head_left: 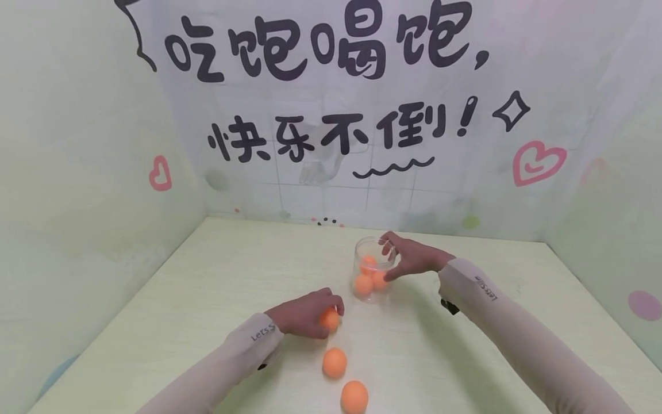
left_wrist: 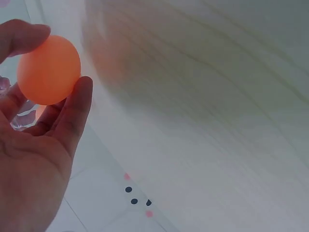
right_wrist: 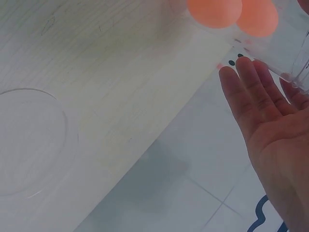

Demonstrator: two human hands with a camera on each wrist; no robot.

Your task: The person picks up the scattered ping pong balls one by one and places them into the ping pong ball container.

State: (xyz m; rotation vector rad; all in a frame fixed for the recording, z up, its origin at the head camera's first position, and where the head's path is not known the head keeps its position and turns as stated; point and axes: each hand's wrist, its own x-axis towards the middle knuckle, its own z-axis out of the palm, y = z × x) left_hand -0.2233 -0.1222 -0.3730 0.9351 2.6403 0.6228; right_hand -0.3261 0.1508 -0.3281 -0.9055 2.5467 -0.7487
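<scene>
My left hand pinches an orange ping-pong ball between thumb and fingers, just above the table in front of the jar. The clear jar stands upright near the back of the table, with three orange balls inside. My right hand holds that jar from its right side, thumb in front and fingers at the rim behind. In the right wrist view the jar is cut off by the frame's edge, and the thumb's contact is mostly out of sight.
Two more orange balls, one behind the other, lie on the table toward me. A clear round lid lies flat on the tabletop in the right wrist view. A printed curtain hangs behind the table's back edge.
</scene>
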